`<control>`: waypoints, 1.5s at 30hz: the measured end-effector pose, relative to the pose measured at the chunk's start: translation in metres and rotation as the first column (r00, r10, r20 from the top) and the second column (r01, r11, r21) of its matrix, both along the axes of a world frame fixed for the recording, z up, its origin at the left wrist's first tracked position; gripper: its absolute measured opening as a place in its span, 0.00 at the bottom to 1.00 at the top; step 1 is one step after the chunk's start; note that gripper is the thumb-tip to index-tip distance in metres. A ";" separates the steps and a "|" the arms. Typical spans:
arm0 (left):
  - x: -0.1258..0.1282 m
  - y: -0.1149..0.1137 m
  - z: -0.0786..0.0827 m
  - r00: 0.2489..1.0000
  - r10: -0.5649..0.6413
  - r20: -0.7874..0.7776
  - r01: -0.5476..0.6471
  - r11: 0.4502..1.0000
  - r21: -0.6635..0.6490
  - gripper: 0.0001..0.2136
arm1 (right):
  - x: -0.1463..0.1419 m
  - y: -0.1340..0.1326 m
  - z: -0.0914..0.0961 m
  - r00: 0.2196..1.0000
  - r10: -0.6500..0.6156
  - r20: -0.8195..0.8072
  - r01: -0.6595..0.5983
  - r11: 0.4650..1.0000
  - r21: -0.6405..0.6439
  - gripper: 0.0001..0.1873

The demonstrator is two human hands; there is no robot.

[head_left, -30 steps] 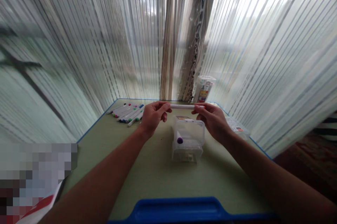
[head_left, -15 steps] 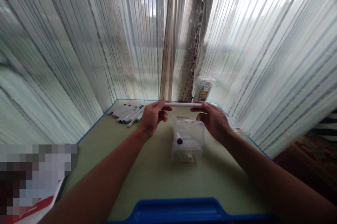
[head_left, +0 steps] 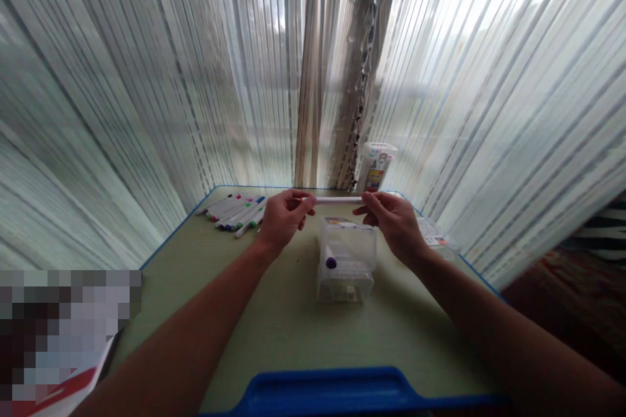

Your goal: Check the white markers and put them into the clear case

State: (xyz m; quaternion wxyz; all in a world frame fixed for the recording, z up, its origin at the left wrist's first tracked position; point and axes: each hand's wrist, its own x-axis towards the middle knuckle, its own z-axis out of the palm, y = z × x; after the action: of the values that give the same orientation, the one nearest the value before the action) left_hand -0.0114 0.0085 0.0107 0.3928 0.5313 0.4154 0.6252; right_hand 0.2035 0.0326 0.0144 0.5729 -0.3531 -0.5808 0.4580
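A white marker pen (head_left: 338, 200) is held level above the table between my two hands. My left hand (head_left: 286, 215) pinches its left end, thumb and fingers closed round it. Its right end is gripped by my right hand (head_left: 391, 215) in the same way. Both tips of the pen are hidden by fingers. Just below and nearer to me lies a clear plastic box (head_left: 349, 247), its opening towards me. Inside it rests one marker with a purple end (head_left: 331, 262).
Several white markers with coloured ends (head_left: 239, 213) lie spread at the back left of the green table (head_left: 288, 339). A tall clear container (head_left: 377, 166) stands at the back, and a clear lid-like piece (head_left: 435, 237) lies at right. Striped curtains (head_left: 244, 77) hang behind.
My fingers have shifted inward along the pen, so less of it shows between my hands. My thumbs now press on its near side. The box has stayed in place.
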 end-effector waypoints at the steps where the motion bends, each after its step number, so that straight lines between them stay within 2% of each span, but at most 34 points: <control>1: 0.000 0.000 0.000 1.000 0.002 -0.030 -0.001 1.000 0.006 0.17 | 0.000 0.000 0.000 1.000 -0.007 0.025 0.007 1.000 0.016 0.20; 5: 0.000 0.000 -0.001 0.996 0.023 -0.091 -0.021 1.000 0.022 0.17 | 0.000 -0.001 -0.001 0.997 -0.018 0.081 0.013 0.998 0.058 0.19; 12: 0.000 -0.001 -0.001 0.996 0.014 -0.087 -0.012 1.000 0.023 0.19 | 0.001 -0.002 0.000 0.995 -0.028 0.096 0.021 0.997 0.071 0.18; 18: 0.001 0.001 -0.001 0.999 -0.010 -0.031 0.010 1.000 0.017 0.21 | 0.000 -0.003 0.001 0.998 -0.023 0.059 0.019 0.998 0.067 0.19; 25: 0.000 0.001 0.000 1.000 -0.019 0.016 0.019 0.999 0.029 0.18 | -0.002 -0.003 0.002 1.000 -0.015 0.021 0.014 0.999 0.048 0.20; 34: 0.000 0.001 0.003 0.984 -0.074 0.165 0.081 0.996 -0.033 0.14 | -0.001 -0.007 0.008 0.998 0.018 -0.055 -0.019 1.000 -0.021 0.20; 45: -0.001 0.001 0.003 0.966 -0.128 0.225 0.139 0.990 -0.032 0.15 | 0.000 -0.005 0.006 0.995 0.001 -0.102 -0.007 0.998 -0.058 0.21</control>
State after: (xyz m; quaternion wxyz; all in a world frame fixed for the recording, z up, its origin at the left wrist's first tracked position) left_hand -0.0123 0.0093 0.0137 0.4904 0.4755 0.3468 0.6428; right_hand 0.2032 0.0276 0.0207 0.5904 -0.3447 -0.5379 0.4932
